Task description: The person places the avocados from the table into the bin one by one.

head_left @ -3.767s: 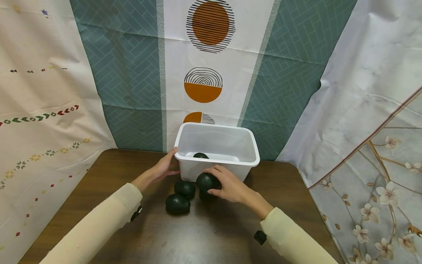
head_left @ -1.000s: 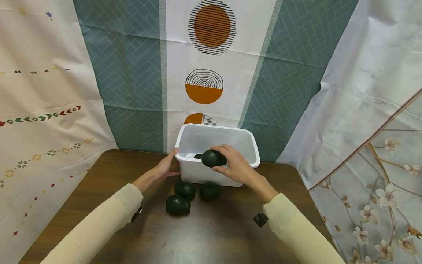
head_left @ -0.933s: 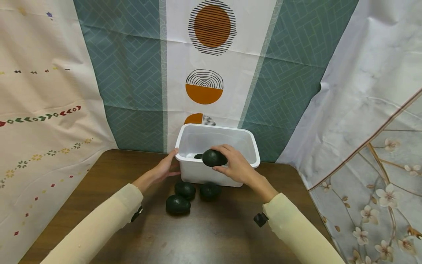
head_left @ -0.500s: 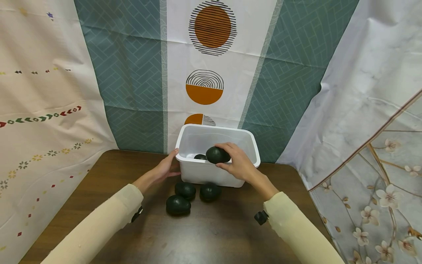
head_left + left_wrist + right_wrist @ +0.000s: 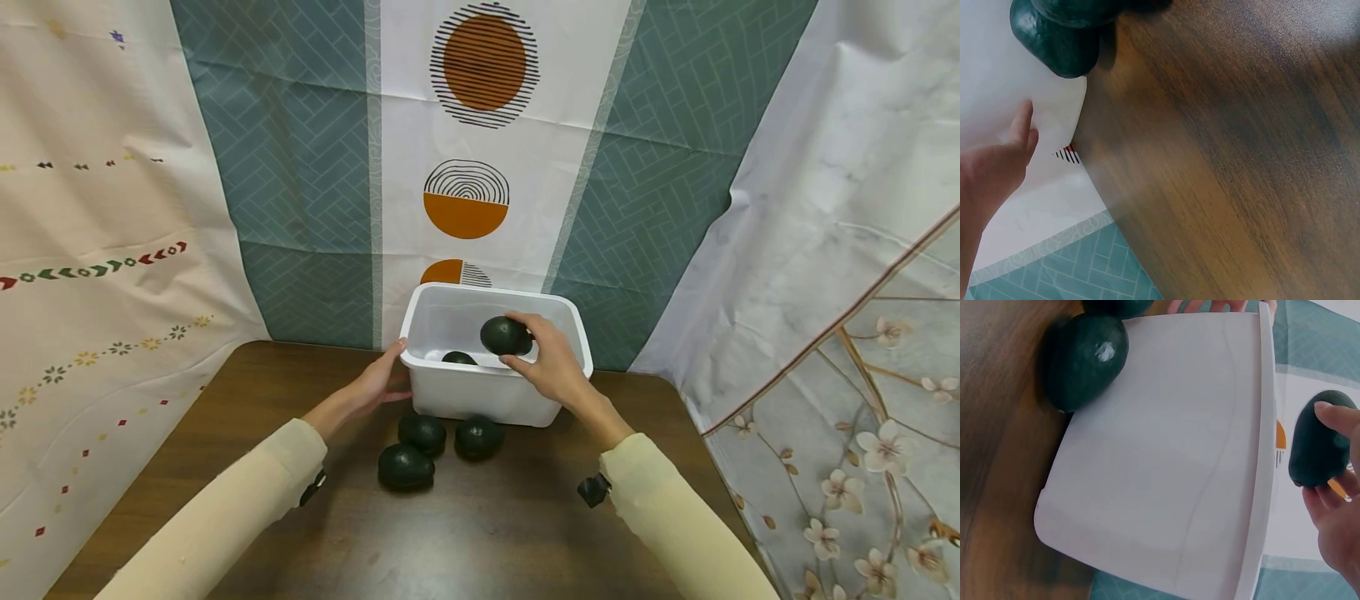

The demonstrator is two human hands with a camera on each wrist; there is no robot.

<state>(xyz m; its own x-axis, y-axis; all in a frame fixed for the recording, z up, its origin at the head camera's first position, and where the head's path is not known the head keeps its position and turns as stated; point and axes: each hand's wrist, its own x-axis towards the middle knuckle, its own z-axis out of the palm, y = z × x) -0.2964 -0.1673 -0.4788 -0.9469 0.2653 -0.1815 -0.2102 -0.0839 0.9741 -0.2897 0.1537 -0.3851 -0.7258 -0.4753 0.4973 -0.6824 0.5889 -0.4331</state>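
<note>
My right hand grips a dark green avocado between thumb and fingers. In the right wrist view, this avocado is above the rim of the white plastic bin. At the bin's left end, my left hand touches the wall and rim with mostly straight fingers. The left wrist view shows the left hand with fingers extended along the bin's side. One avocado lies inside the bin, partly hidden by the front wall. Before the bin sit three more: a left avocado, a right avocado and a front avocado.
The bin stands at the back of a brown wooden table, close to a patterned cloth hung behind it. Pale drapes, a left drape and a right drape, flank the table.
My right hand has lifted the avocado from in front of the bin and brought it up, back and slightly right over the opening. The left hand stays at the bin's left end.
</note>
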